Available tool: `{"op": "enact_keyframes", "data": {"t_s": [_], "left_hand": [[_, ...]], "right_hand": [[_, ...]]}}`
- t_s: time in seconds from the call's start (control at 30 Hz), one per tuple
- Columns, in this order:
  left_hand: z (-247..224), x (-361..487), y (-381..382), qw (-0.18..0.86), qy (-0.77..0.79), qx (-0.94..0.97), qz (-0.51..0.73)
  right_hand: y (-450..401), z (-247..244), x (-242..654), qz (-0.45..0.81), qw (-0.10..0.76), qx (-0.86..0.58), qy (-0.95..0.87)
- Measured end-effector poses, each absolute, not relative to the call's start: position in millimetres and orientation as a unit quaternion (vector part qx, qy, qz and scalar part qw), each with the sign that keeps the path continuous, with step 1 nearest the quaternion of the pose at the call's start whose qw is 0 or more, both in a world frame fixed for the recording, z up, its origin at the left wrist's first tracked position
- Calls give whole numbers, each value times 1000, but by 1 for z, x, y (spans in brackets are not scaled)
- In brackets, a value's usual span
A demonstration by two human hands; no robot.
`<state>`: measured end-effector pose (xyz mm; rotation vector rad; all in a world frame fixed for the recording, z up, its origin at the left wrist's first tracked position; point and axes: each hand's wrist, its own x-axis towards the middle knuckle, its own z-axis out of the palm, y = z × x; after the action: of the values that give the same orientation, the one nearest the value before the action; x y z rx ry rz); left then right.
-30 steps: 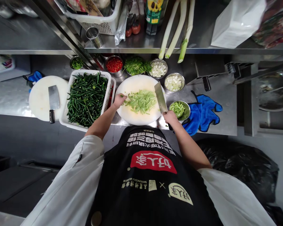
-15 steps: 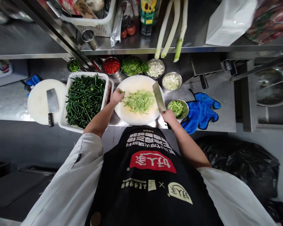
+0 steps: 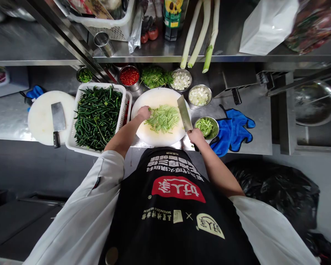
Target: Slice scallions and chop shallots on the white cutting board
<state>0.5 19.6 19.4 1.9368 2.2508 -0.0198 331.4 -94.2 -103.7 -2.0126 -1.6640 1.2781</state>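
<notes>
My right hand [image 3: 196,136] grips the handle of a cleaver [image 3: 184,112], its broad blade lying over the right side of the round white cutting board [image 3: 143,135]. On the board is a loose pile of pale green vegetable strips [image 3: 164,119]. My left hand [image 3: 144,112] is closed at the pile's left edge; what its fingers hold, if anything, is hidden. Just right of the cleaver stands a steel bowl [image 3: 216,129] with similar green pieces [image 3: 204,126].
A white basket of green chillies [image 3: 98,117] stands left, beyond it another board with a second cleaver [image 3: 58,117]. Bowls of chopped red chilli [image 3: 129,76], greens [image 3: 155,77] and white pieces [image 3: 200,96] line the back. Blue gloves [image 3: 232,131] lie right. Leeks [image 3: 206,35] overhang the shelf.
My left hand has moved right, from the board's left edge to the green pile. The cleaver stays in my right hand in nearly the same place. The view has shifted slightly.
</notes>
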Motion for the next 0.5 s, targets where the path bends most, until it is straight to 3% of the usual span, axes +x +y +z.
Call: {"op": "enact_keyframes", "data": {"t_s": [0.23, 0.5], "left_hand": [[37, -29, -1, 167, 755, 622, 123], [7, -26, -48, 113, 722, 682, -12]], "right_hand": [[-95, -107, 331, 444, 127, -687, -562], [-93, -108, 334, 450, 115, -683, -564]]}}
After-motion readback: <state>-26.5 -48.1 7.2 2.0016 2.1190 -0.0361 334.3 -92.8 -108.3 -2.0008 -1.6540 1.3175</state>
